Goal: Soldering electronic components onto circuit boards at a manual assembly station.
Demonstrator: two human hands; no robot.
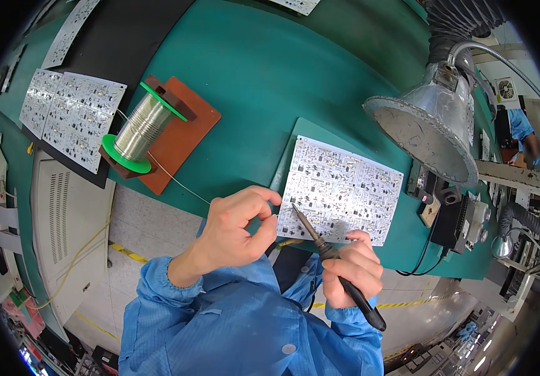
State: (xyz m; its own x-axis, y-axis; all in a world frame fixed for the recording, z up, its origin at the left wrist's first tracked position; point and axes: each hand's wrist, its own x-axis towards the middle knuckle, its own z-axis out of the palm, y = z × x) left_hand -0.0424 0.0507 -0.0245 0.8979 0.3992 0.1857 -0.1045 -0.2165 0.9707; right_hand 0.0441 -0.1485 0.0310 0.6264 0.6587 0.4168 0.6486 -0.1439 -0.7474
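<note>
My right hand (pixel 354 269) wraps round the black handle of a soldering iron (pixel 328 250). The iron slants up and left, its tip over the left part of a white circuit board (pixel 339 188) full of small dark parts. Beside that board's left edge, my left hand (pixel 238 229) is closed in a pinch, thumb and index fingertips near each other. A thin solder wire (pixel 179 183) runs into this hand from a spool of solder (pixel 141 128) with green flanges; the wire's end is too small to make out. Whether the iron's tip touches the board, I cannot tell.
The spool sits on a brown stand (pixel 198 119). A metal fume hood (pixel 420 135) hangs at the right, above a black soldering station (pixel 450 222). More circuit boards (pixel 82 113) lie on a black mat (pixel 135 37) at the left. A co-worker's blue sleeve (pixel 521 125) shows far right.
</note>
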